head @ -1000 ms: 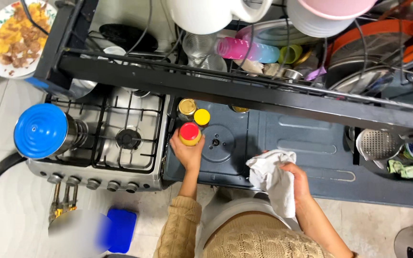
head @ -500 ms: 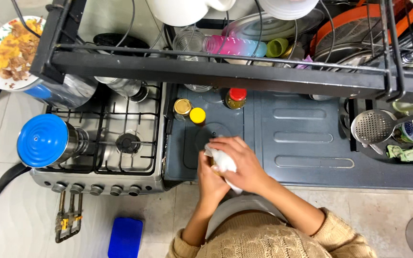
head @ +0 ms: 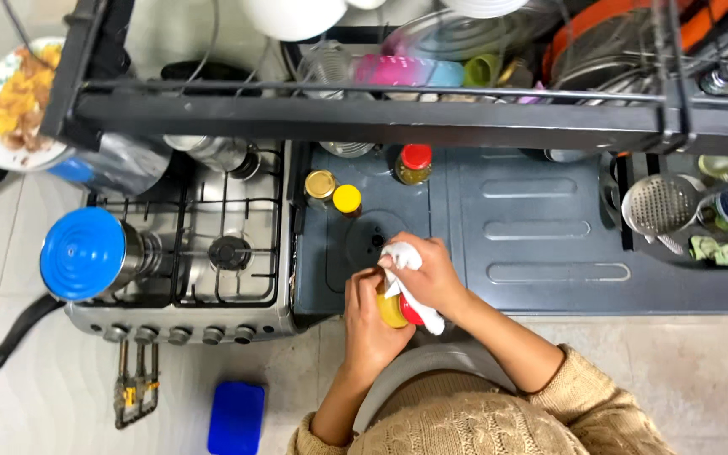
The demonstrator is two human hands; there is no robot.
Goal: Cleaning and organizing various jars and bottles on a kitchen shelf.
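My left hand [head: 370,313] grips a yellow jar with a red lid [head: 395,310] over the front edge of the grey counter [head: 541,261]. My right hand [head: 429,274] presses a white cloth [head: 406,278] against the jar's top and side. Farther back on the counter stand three more jars: one with a gold lid [head: 320,184], one with a yellow lid [head: 347,199] and one with a red lid [head: 415,162].
A gas stove [head: 204,244] sits left of the counter with a blue-lidded pot [head: 86,253] on it. A black rack [head: 364,118] of dishes and cups hangs overhead. A metal strainer [head: 663,205] lies at right. A blue box [head: 236,418] is on the floor.
The red-lidded jar came off the counter into my left hand. My right hand brought the cloth over from the right and now wraps it on the jar, nearer my body.
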